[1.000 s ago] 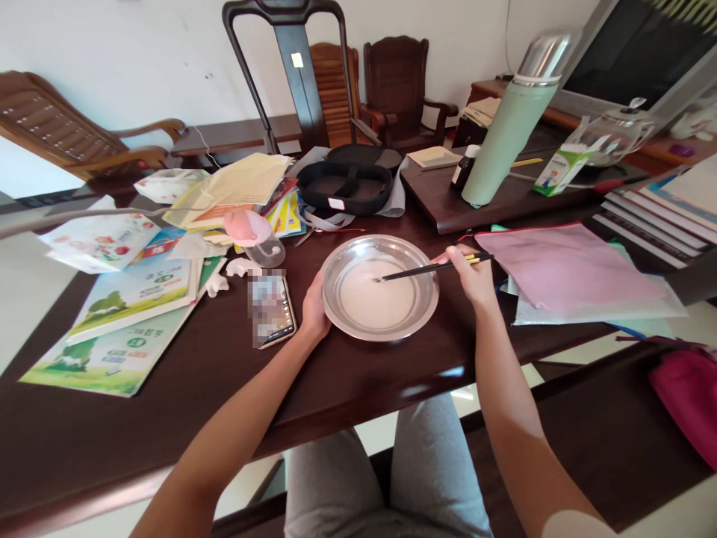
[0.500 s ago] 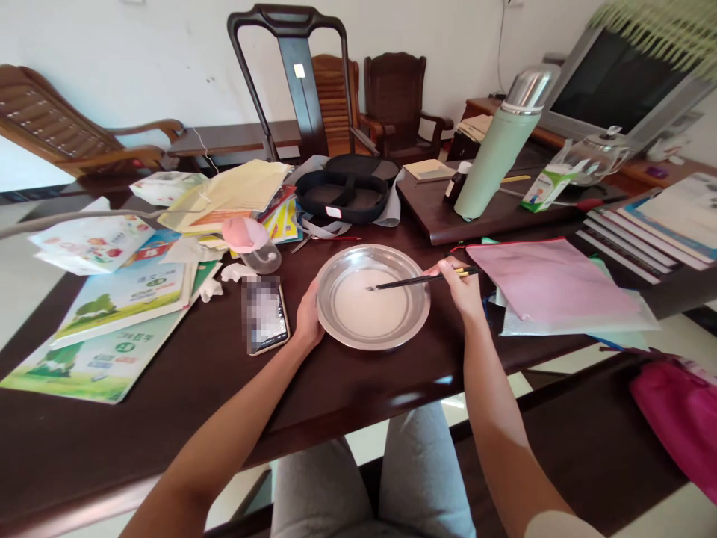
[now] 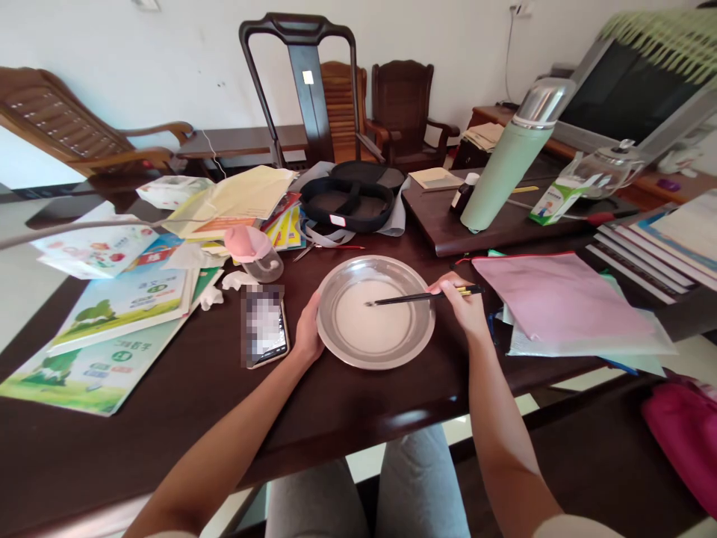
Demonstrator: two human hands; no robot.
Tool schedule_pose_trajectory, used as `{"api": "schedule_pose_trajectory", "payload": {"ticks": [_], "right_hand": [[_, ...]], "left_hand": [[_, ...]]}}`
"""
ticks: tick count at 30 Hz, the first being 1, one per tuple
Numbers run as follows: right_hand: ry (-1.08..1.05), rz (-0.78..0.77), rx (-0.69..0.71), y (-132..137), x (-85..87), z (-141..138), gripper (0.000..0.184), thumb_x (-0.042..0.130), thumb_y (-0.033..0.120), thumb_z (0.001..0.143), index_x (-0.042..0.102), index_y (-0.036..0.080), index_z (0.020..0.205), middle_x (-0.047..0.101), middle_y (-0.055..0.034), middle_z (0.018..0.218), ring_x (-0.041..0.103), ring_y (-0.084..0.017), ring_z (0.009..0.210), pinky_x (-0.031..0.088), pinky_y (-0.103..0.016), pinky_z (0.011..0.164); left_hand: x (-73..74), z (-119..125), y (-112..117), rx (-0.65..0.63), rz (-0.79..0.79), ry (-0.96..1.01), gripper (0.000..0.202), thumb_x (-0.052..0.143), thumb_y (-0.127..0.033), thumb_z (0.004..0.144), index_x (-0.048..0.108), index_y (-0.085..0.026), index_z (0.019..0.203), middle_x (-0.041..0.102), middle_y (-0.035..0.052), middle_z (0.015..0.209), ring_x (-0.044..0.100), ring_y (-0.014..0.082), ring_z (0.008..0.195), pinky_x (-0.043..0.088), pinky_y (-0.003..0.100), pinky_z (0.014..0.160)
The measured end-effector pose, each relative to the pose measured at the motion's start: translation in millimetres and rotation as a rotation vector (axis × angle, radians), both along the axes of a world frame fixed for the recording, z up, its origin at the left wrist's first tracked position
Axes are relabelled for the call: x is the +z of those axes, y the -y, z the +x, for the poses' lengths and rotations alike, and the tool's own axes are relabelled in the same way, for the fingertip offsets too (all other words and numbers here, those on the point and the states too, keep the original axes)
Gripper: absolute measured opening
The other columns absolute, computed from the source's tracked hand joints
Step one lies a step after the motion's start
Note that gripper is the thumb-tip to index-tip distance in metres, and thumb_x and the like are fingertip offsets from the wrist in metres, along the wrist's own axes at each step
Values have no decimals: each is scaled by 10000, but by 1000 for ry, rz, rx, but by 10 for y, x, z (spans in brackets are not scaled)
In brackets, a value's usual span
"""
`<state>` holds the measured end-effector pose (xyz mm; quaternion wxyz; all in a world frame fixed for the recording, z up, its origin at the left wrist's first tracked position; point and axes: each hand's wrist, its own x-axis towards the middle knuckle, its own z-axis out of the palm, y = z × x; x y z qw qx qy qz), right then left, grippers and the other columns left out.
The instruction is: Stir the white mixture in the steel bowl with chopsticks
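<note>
A shallow metal bowl (image 3: 420,332) with a pale white liquid in it sits on the dark wooden table (image 3: 196,388) in front of me. My left hand (image 3: 310,332) grips its left rim. My right hand (image 3: 459,302) is closed on a pair of dark chopsticks (image 3: 411,298), whose tips dip into the liquid near the bowl's middle. A phone (image 3: 264,327) lies just left of my left hand.
Children's books (image 3: 120,299), papers and a pink-lidded cup (image 3: 252,250) crowd the left. A black lunch case (image 3: 347,200) lies behind the bowl. A green thermos (image 3: 507,161), a pink folder (image 3: 560,299), stacked books and a screen stand to the right. Wooden chairs line the wall.
The view has shifted a little, so everything sits lower in frame. The chopstick tips have moved slightly left in the liquid. My left hand keeps its hold on the rim.
</note>
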<state>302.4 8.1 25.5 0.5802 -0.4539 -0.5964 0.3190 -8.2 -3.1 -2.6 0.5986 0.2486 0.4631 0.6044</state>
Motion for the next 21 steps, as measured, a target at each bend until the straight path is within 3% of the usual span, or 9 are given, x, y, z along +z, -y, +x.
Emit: {"api": "schedule_pose_trajectory", "payload": {"ticks": [7, 16, 18, 21], "right_hand": [[-146, 30, -203, -37, -41, 50, 599, 734, 768, 931, 674, 275, 596, 721, -14, 595, 729, -234, 613, 612, -417, 737], [12, -1, 64, 15, 37, 0, 573, 749, 776, 916, 758, 261, 666, 792, -37, 726, 785, -245, 719, 641, -412, 807], [28, 5, 77, 5, 41, -4, 563, 753, 787, 902, 777, 265, 692, 804, -39, 747, 793, -252, 747, 645, -417, 827], [17, 29, -13, -35, 30, 12, 572, 748, 803, 893, 758, 271, 682, 802, -39, 730, 796, -257, 762, 641, -423, 843]], "left_hand": [[5, 20, -11, -4, 1, -12, 485, 895, -575, 758, 858, -212, 1077, 875, 104, 1161, 718, 389, 1383, 518, 510, 1249], [-7, 14, -43, -43, 107, 2, 482, 911, -551, 754, 856, -217, 1098, 858, 76, 1296, 661, 381, 1463, 492, 469, 1280], [-15, 6, -56, -42, 119, 0, 479, 911, -543, 758, 859, -209, 1098, 860, 82, 1280, 663, 387, 1457, 488, 474, 1280], [-26, 2, -71, -46, 119, 5, 486, 903, -548, 763, 861, -208, 1108, 864, 84, 1258, 678, 390, 1431, 499, 491, 1265]]}}
